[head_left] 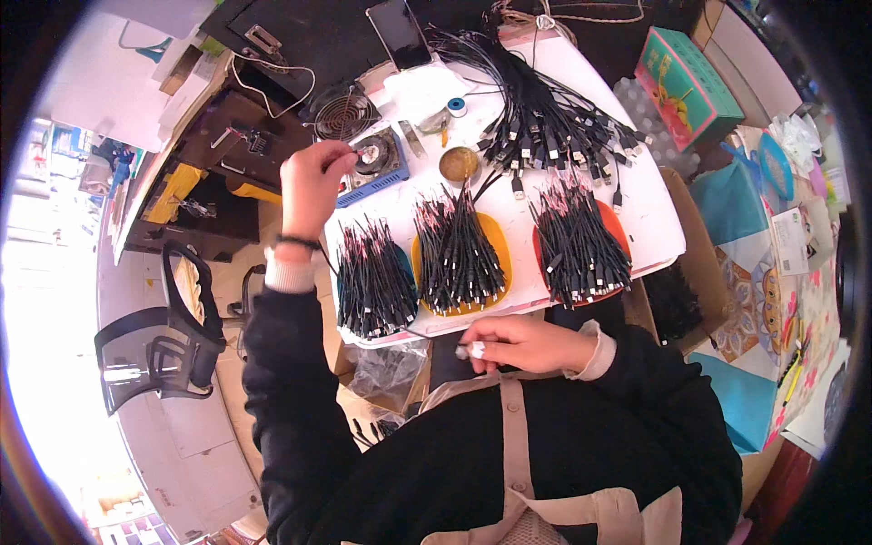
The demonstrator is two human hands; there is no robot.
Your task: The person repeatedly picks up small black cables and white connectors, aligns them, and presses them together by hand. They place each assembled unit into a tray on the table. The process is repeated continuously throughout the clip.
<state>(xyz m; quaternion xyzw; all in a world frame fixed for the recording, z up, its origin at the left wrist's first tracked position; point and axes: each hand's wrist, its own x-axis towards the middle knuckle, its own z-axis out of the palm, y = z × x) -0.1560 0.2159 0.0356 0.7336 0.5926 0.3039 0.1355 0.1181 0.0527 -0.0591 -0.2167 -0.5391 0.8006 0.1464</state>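
My left hand [313, 186] is pinched at the edge of a small blue device with a round metal top [372, 156]. A thin black strand leaves below that wrist, apparently the cable it grips; the tip in the fingers is too small to make out. Low in front of my body, my right hand [522, 347] closes on the end of a black cable [434, 337], with something white at its fingertips. Bundles of short black cables with reddish stripped ends lie on a blue-green plate [415, 311], a yellow plate [497, 238] and an orange-red plate [616, 227].
On the white table [654, 213] sit a large heap of black USB cables [554, 109], a brass-coloured bowl [459, 164], a blue-rimmed spool [456, 107] and a phone [400, 34]. A fan [345, 113] stands behind the device. An office chair [150, 350] is left, a cardboard box [704, 245] right.
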